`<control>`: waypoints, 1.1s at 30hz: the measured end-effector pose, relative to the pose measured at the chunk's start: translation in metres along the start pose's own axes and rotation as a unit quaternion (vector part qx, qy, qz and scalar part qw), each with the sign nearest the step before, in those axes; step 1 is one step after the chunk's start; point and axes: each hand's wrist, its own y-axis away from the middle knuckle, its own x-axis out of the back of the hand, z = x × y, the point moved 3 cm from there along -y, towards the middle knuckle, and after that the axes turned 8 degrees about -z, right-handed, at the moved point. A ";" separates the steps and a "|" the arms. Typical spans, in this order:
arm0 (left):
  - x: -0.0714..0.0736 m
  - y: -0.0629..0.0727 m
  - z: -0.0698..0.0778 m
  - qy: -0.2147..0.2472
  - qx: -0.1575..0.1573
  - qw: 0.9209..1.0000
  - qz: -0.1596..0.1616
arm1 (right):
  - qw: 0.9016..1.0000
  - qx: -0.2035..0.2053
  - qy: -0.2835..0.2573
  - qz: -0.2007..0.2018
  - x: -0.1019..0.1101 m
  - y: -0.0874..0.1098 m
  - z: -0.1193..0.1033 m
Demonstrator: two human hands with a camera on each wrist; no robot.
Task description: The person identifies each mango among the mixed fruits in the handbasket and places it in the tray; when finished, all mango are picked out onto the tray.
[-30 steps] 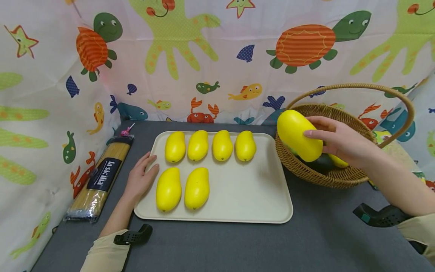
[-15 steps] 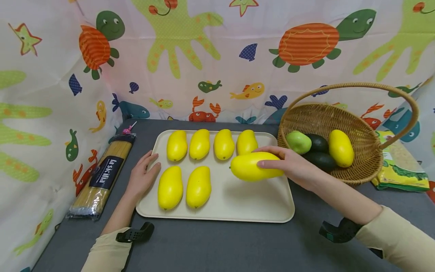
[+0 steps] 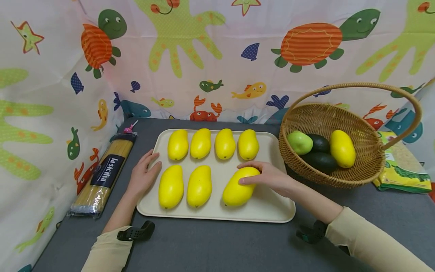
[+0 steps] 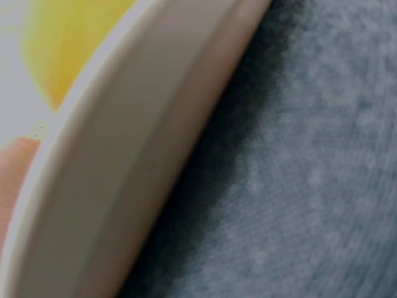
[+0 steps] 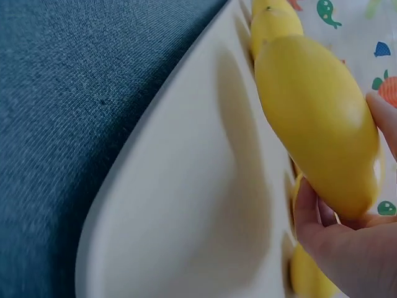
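Note:
My right hand holds a yellow mango by its upper end, low over the right half of the front row. In the right wrist view, thumb and fingers grip that mango from both sides, above the pale tray. My left hand rests on the left rim of the cream tray, fingers relaxed. The left wrist view shows only a fingertip beside the rim. On the tray lie a back row of several mangoes and two front mangoes, the nearer one left of the held mango.
A wicker basket with a tall handle stands right of the tray. Inside are a green pear-like fruit, two dark avocados and a mango. A yellow packet lies behind it. Packed spaghetti lies at left.
My right hand has carried the mango from over the basket leftward and down to the tray's front row, turning it more upright. My left hand has stayed on the rim.

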 end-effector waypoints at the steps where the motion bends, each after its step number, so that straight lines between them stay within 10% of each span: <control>1: 0.000 0.000 0.000 0.001 0.001 1.000 0.000 | 1.000 -0.004 0.004 0.005 -0.001 -0.003 0.002; 33: -0.001 0.000 -0.001 0.005 0.002 1.000 0.000 | 0.997 0.014 0.014 0.081 -0.025 -0.038 0.009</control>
